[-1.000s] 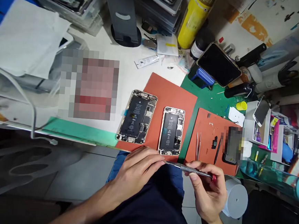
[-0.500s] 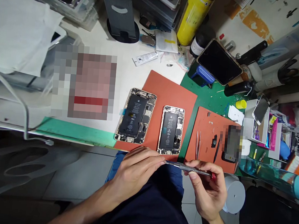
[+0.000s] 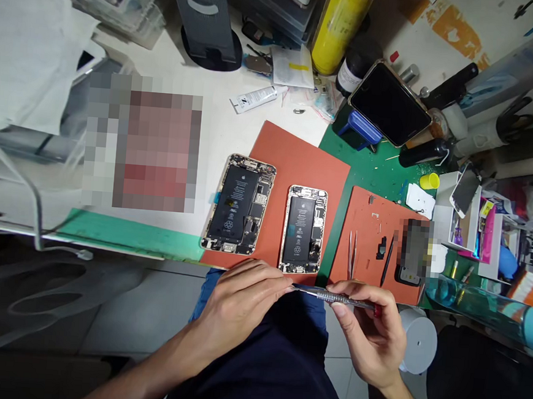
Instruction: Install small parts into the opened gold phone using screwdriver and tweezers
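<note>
My right hand [image 3: 369,330] is closed around a slim metal screwdriver [image 3: 332,297] with a ridged grip and a red end, held level above my lap at the table's front edge. At its thin tip, the fingers of my left hand [image 3: 242,299] are pinched together; whether a small part is between them is hidden. Just beyond my hands lie two opened phones with batteries and boards showing: a larger phone [image 3: 239,203] on the left and a smaller phone [image 3: 303,230] on the right. Both rest on a reddish-brown mat [image 3: 292,158].
A second reddish mat [image 3: 362,210] on the right bears tweezers [image 3: 351,255], a black pen-like tool [image 3: 387,260] and small dark parts. Behind stand a phone on a blue stand [image 3: 391,105], a yellow can [image 3: 339,30] and a white tube [image 3: 258,98]. A clear bottle [image 3: 484,299] lies at the right edge.
The whole scene shifts slightly left and up as the camera turns. Both hands keep nearly the same pose, with the screwdriver still between them.
</note>
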Demonstrator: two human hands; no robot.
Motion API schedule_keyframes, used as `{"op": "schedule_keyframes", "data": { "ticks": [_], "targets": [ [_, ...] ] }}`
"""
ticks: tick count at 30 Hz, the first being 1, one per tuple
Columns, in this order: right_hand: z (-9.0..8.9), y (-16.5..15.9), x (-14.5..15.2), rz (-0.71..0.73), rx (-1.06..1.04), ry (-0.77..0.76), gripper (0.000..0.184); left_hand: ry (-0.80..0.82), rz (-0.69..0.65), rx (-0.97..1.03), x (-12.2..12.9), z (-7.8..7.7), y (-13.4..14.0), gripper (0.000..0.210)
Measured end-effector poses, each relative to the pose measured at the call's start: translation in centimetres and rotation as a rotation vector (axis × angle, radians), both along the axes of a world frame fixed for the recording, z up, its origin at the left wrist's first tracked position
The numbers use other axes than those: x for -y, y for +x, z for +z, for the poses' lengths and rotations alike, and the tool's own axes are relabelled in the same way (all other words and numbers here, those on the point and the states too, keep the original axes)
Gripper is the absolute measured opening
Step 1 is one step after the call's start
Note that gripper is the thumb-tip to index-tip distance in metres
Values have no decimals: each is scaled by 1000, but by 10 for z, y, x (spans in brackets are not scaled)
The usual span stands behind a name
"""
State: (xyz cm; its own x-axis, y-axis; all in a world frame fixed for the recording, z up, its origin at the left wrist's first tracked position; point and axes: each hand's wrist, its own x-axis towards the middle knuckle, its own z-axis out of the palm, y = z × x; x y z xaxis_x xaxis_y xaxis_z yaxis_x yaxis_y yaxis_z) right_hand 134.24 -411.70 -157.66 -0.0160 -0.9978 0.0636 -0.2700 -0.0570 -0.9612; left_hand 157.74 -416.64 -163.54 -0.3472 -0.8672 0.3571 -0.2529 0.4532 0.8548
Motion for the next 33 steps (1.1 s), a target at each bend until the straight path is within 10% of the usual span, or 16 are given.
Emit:
{"op": "schedule_keyframes", "data": {
  "ticks": [17,33],
  "targets": [
    [22,21,6,109,-510,-337,47,-170,-52,154,-13,-20,15,40],
    [20,27,16,170,-560,-282,47,-344,-54,275,-11,-28,21,40]
  ]
}}
